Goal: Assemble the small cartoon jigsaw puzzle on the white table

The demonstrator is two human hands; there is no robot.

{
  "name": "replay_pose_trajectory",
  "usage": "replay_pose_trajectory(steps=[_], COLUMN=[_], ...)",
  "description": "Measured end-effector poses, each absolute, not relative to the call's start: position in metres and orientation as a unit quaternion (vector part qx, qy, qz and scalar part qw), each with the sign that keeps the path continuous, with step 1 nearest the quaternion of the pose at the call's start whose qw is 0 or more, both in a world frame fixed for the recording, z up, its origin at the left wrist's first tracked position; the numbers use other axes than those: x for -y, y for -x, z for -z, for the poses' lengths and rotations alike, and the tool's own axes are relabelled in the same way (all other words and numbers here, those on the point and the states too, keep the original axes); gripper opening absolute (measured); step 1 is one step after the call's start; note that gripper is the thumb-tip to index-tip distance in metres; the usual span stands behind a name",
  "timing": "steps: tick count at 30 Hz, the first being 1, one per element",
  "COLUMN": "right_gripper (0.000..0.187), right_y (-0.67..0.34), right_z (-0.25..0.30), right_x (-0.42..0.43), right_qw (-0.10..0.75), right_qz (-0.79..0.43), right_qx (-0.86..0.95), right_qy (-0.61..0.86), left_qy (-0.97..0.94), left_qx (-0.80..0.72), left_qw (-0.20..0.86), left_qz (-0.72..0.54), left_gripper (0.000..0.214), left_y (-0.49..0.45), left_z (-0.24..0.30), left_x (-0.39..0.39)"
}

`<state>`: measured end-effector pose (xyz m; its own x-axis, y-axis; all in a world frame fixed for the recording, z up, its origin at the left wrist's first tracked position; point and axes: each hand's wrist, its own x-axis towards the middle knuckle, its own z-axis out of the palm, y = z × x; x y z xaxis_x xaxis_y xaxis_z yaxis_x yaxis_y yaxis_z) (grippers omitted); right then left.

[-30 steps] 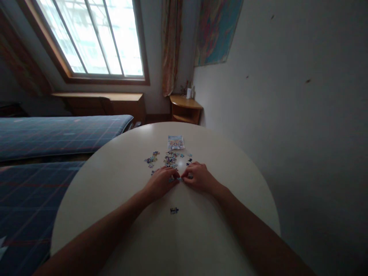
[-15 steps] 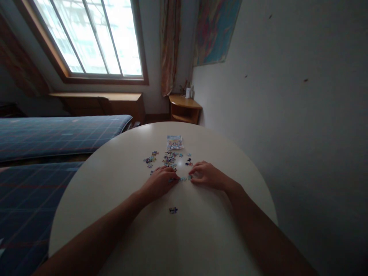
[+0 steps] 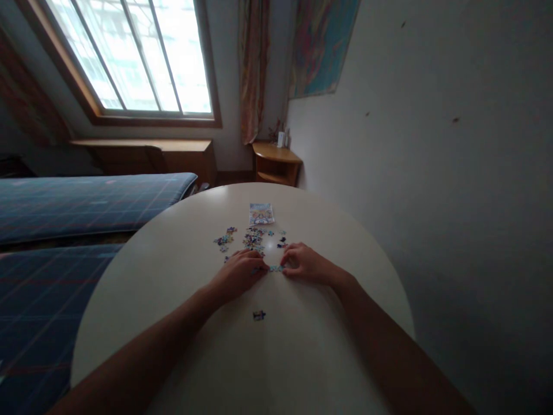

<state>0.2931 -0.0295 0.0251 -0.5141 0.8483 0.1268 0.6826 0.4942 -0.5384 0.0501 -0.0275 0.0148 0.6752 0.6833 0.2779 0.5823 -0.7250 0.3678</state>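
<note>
A short row of light-blue jigsaw puzzle pieces (image 3: 275, 268) lies flat on the white round table (image 3: 302, 351). My left hand (image 3: 242, 272) rests at its left end, with the thumb and fingers closed on the pieces there. At the right end, my right hand (image 3: 306, 265) pinches a puzzle piece against the row; its fingertips partly hide that piece. Beyond my left hand is a heap of loose puzzle pieces (image 3: 254, 237). A few dark pieces (image 3: 282, 244) lie just past my right fingers. Nearer to me sits a small joined puzzle section (image 3: 258, 315).
A printed picture packet (image 3: 261, 214) lies behind the heap. Another cluster of pieces (image 3: 224, 239) is to its left. Plaid-covered beds (image 3: 95, 202) stand left of the table, and a white wall (image 3: 453, 202) rises on the right. A wooden corner shelf (image 3: 276, 153) stands beyond.
My right hand has moved slightly left, bringing its piece up against the row, where a gap showed before. My left hand has stayed nearly still. The view has shifted a little.
</note>
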Motion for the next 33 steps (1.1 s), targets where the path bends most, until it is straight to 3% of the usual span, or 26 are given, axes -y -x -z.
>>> replay_pose_trajectory(steps=[7,13,23,29,33], right_gripper=[0.022,0.016,0.012,0.029,0.020], right_y=[-0.291,-0.287,-0.291,-0.292,-0.290], right_z=[-0.031,-0.033,-0.032,-0.033,-0.031], right_x=[0.033,0.036,0.036,0.034,0.035], right_qw=[0.177,0.161,0.172,0.156,0.149], right_qz=[-0.199,-0.201,-0.206,-0.202,-0.200], right_qx=[0.828,0.822,0.825,0.825,0.828], right_qy=[0.494,0.508,0.497,0.505,0.501], left_qy=[-0.908,-0.930,-0.937,-0.937,-0.938], left_qx=[-0.353,-0.331,-0.321,-0.323,-0.319], left_qw=[0.117,0.073,0.064,0.064,0.064], left_qz=[-0.193,-0.145,-0.126,-0.113,-0.122], left_gripper=[0.013,0.032,0.031,0.032,0.033], left_y=[-0.050,-0.051,-0.051,-0.051,-0.051], left_z=[-0.018,-0.023,-0.028,-0.028,-0.028], left_x=[0.030,0.034,0.035,0.035,0.035])
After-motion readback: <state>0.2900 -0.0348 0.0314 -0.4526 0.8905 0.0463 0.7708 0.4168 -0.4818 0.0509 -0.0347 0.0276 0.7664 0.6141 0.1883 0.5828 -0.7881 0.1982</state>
